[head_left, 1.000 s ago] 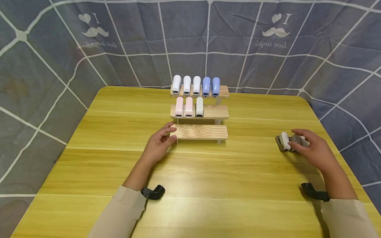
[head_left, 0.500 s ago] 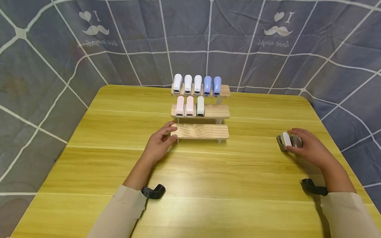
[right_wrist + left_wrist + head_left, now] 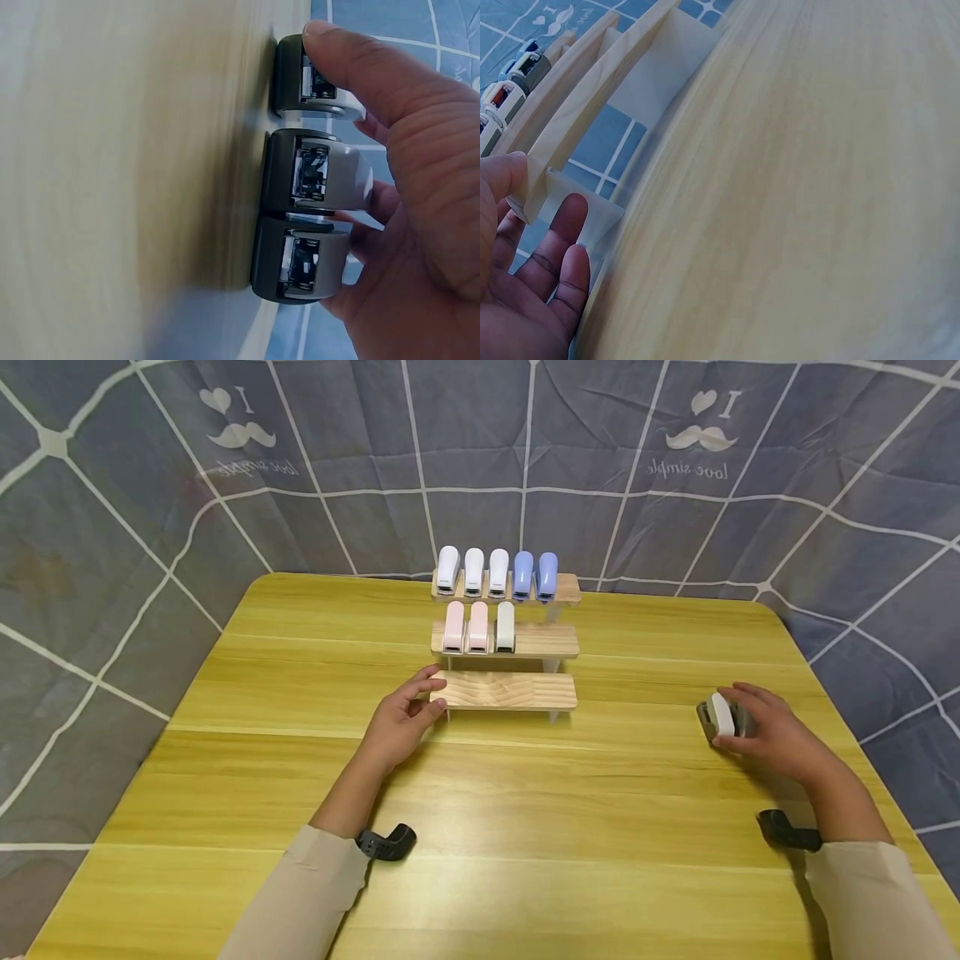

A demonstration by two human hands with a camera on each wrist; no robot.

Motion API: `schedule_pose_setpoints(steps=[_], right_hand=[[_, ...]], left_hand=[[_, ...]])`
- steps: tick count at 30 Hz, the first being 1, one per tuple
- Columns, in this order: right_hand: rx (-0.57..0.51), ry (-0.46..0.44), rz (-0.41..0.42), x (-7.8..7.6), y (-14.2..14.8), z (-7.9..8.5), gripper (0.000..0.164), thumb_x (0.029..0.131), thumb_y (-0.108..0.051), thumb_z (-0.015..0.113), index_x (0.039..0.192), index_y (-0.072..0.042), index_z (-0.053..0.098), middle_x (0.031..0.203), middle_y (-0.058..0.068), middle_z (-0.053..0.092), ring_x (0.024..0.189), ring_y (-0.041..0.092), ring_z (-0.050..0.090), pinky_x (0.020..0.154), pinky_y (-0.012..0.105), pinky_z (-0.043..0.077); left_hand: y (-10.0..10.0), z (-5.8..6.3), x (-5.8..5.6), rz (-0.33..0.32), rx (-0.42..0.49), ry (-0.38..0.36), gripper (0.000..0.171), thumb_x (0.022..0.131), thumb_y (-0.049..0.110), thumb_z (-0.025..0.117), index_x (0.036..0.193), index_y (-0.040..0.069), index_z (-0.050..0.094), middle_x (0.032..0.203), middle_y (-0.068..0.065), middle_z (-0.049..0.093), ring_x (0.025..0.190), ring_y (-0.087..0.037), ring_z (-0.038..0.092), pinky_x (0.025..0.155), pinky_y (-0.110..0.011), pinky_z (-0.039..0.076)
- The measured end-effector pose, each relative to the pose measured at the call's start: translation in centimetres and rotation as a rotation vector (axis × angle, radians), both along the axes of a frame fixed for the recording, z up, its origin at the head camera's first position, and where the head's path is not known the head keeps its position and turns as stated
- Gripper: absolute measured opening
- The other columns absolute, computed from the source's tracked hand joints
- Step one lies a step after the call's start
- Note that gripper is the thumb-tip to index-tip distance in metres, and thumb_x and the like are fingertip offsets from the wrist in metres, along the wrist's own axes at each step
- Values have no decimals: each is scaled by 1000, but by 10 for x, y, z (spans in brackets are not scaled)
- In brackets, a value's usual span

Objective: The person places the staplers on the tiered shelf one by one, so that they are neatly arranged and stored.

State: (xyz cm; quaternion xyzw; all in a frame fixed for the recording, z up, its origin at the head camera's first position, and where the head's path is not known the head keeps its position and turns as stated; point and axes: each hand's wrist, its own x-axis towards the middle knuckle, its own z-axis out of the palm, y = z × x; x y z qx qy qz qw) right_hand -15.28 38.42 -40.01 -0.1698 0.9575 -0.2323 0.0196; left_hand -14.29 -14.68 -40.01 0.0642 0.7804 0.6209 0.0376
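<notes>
My left hand [image 3: 401, 727] pinches the left end of the lowest wooden shelf board [image 3: 502, 691], thumb on top. In the left wrist view, the other fingers curl loosely beside the clear leg [image 3: 592, 214]. At the table's right side, my right hand [image 3: 776, 731] grips a small stapler [image 3: 722, 716] with a white top and dark base, thumb at its near end and fingers behind. Two more grey staplers, a middle one [image 3: 349, 176] and a lower one [image 3: 330, 262], stand side by side under the palm in the right wrist view. The hand mostly hides them in the head view.
Several white and blue staplers [image 3: 497, 572] line the top shelf [image 3: 568, 587]. Two pink staplers [image 3: 477, 628] and a grey one [image 3: 505, 627] stand on the middle shelf [image 3: 547, 639]. A grey patterned curtain [image 3: 480, 460] surrounds the wooden table [image 3: 562, 827].
My right hand has shifted slightly left, and its thumb and fingers have closed in on the leftmost stapler. My left hand stays at the shelf's end.
</notes>
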Motion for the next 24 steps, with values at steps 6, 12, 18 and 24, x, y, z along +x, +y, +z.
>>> schedule_pose_setpoints(steps=[6,12,18,24], right_hand=[[41,86,-9,-2,-5,-1,74,74,-14,88,132,9,48,138,40,36,129,63,25,97,77,18],[63,81,-37,-6,-11,-1,76,76,-19,88,133,12,47,141,38,37,139,55,20,103,76,8],[75,28,-46,-8,-15,-1,79,79,-20,86,137,12,42,142,39,36,138,56,20,102,78,5],[83,18,-44,-7,-15,-1,80,80,-20,85,138,13,41,141,39,36,137,57,21,102,78,5]], left_hand=[[0,3,3,-4,-2,0,32,99,7,61,129,-5,60,155,-9,39,140,-28,39,105,-42,40],[-1,3,3,-4,7,-4,32,99,7,62,129,-4,60,155,-8,40,140,-28,39,106,-42,40],[0,3,2,-10,9,-4,33,99,8,61,129,-4,60,156,-8,39,141,-28,38,106,-42,39],[0,3,2,-11,6,-5,33,99,8,61,130,-4,60,156,-8,39,140,-27,39,104,-43,40]])
